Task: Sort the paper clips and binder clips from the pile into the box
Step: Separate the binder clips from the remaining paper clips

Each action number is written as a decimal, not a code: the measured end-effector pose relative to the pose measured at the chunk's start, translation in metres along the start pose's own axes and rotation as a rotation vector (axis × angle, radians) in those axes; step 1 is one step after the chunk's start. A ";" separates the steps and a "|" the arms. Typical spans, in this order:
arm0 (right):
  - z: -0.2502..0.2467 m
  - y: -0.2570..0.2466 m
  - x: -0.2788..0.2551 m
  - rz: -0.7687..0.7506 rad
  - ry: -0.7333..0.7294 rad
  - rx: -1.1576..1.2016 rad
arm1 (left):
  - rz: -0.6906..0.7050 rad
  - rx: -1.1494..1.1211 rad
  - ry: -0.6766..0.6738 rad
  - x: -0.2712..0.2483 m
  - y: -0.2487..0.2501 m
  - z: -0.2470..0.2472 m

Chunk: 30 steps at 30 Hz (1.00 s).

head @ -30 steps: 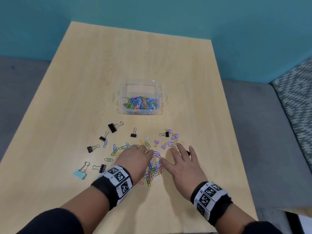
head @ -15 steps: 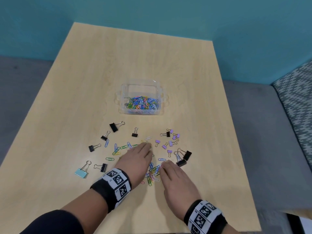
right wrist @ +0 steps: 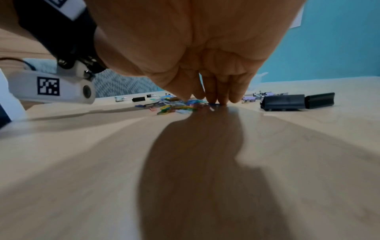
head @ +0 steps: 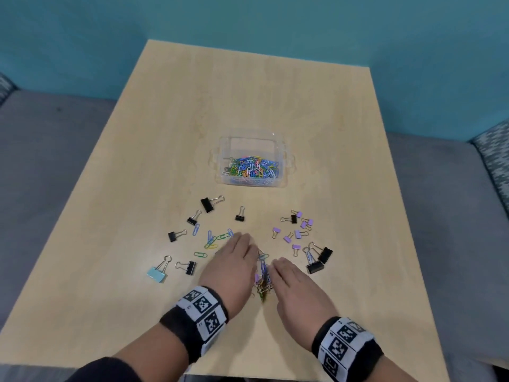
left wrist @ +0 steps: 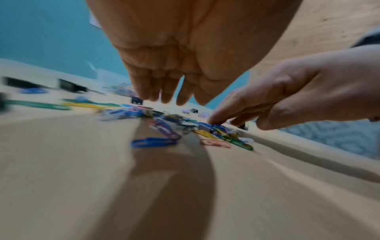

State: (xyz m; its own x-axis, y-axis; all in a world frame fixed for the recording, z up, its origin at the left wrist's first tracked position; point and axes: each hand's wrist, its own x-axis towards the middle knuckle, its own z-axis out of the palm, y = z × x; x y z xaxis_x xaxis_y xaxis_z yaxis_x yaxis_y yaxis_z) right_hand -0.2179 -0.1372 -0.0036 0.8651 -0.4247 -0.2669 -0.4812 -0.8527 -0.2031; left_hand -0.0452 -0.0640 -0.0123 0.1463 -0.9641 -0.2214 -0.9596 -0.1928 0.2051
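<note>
A narrow heap of coloured paper clips (head: 263,279) lies on the wooden table (head: 137,312) between my two hands. My left hand (head: 234,261) lies flat on the heap's left side, fingers straight and together. My right hand (head: 292,279) lies flat on its right side, its fingertips (right wrist: 222,99) touching the table beside the clips (right wrist: 176,105). Both hands hold nothing. The clear plastic box (head: 281,183) stands further back, with many coloured paper clips inside. In the left wrist view the clips (left wrist: 185,128) lie blurred under my left hand (left wrist: 164,91).
Black binder clips (head: 210,204) and a light blue one (head: 157,272) lie scattered to the left. Small purple binder clips (head: 298,232) and two larger black ones (head: 319,260) lie to the right. Loose paper clips (head: 213,241) lie left of my left hand. The table's near edge is close to my wrists.
My right hand has drawn back toward me and leftward, off the black binder clips. Both hands have closed in, pressing the spread paper clips into a narrow heap.
</note>
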 end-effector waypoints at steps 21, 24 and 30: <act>-0.015 -0.008 0.006 0.047 0.076 0.140 | -0.298 -0.058 -0.024 -0.024 -0.017 0.001; -0.019 -0.013 0.009 0.097 0.087 0.191 | -0.362 -0.058 -0.038 -0.024 -0.012 -0.005; -0.036 -0.008 0.025 0.251 0.123 0.330 | -0.299 -0.070 -0.018 -0.007 -0.007 -0.019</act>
State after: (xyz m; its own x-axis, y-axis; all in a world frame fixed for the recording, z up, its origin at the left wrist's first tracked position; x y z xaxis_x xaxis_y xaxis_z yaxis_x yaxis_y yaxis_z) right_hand -0.1873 -0.1517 0.0255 0.7163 -0.6566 -0.2361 -0.6809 -0.5837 -0.4423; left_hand -0.0353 -0.0593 0.0064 0.4149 -0.8593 -0.2991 -0.8555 -0.4804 0.1934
